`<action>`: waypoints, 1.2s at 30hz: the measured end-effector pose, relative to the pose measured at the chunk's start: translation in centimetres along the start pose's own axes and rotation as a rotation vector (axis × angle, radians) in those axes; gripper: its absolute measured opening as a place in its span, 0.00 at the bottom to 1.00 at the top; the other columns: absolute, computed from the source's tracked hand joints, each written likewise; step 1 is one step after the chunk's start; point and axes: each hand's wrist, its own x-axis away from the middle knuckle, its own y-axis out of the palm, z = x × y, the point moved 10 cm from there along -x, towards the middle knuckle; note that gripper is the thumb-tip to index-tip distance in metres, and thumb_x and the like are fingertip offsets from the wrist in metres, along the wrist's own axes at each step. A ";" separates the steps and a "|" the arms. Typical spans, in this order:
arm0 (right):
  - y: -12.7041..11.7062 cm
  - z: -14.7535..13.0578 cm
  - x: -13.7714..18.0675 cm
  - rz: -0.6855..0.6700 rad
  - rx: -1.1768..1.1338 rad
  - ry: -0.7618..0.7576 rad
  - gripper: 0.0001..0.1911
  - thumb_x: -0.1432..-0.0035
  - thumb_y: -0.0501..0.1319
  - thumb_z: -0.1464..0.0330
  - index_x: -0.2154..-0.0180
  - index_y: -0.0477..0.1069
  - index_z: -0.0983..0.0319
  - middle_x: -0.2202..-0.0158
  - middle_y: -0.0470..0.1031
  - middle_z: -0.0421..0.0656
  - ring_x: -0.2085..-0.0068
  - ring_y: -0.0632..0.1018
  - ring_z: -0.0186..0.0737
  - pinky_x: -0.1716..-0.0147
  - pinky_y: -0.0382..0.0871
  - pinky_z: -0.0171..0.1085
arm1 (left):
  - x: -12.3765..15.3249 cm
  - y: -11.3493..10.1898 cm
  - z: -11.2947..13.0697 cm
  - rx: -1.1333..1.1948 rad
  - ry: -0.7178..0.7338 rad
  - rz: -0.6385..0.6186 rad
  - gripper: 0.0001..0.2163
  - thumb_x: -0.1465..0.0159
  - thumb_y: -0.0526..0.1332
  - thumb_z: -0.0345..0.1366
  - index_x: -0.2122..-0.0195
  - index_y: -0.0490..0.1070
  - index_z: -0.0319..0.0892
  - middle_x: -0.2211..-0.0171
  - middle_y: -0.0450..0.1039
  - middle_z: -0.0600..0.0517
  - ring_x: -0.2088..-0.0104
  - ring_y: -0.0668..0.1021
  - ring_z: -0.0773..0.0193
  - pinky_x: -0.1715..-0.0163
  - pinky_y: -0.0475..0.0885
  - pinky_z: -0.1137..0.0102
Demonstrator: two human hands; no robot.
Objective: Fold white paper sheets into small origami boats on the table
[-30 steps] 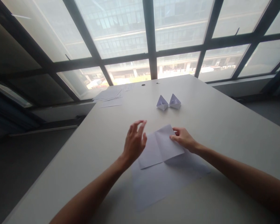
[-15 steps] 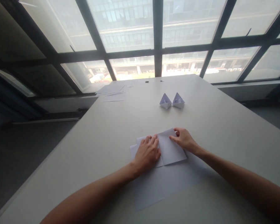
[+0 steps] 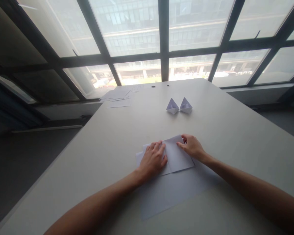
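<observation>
A folded sheet of white paper [image 3: 178,156] lies in front of me, its right part a squarish flap with a crease along its left side. My left hand [image 3: 154,159] rests flat on the left part of it, fingers stretched forward near the crease. At the flap's far right corner, my right hand [image 3: 191,146] pinches the edge between thumb and fingers. Beneath the folded paper is a larger white sheet [image 3: 171,194], which reaches toward me. The left hand hides part of the folded paper.
Two folded paper boats [image 3: 172,107] stand side by side farther back on the white table [image 3: 100,147]. Several loose sheets [image 3: 117,95] lie at the table's far left corner. Large windows with dark frames rise behind the far edge.
The right side of the folded paper lies slightly lower and closer to the sheet beneath. Both hands keep nearly the same places; the whole view has shifted a little.
</observation>
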 end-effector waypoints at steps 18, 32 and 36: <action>1.0 -7.1 5.0 -0.063 -0.106 -0.719 0.26 0.42 0.53 0.81 0.46 0.73 0.57 0.45 0.75 0.46 0.43 0.75 0.44 0.43 0.69 0.45 | 0.0 0.0 -0.4 0.062 0.018 0.052 0.24 0.35 0.56 0.39 0.38 0.59 0.36 0.42 0.64 0.40 0.42 0.66 0.51 0.40 0.62 0.57; 2.0 -7.9 6.7 -0.132 0.058 -0.865 0.26 0.41 0.53 0.83 0.43 0.70 0.63 0.39 0.69 0.52 0.39 0.70 0.47 0.40 0.68 0.47 | -0.5 -0.1 -1.2 0.090 0.036 0.059 0.21 0.38 0.53 0.26 0.42 0.64 0.36 0.47 0.65 0.42 0.46 0.66 0.55 0.41 0.63 0.62; 2.2 -7.6 6.7 -0.145 0.046 -0.858 0.26 0.41 0.53 0.82 0.44 0.71 0.62 0.39 0.68 0.51 0.39 0.70 0.47 0.40 0.68 0.47 | -0.7 -0.2 -1.7 0.129 0.006 0.078 0.21 0.39 0.53 0.26 0.44 0.65 0.37 0.48 0.66 0.43 0.47 0.67 0.55 0.41 0.64 0.62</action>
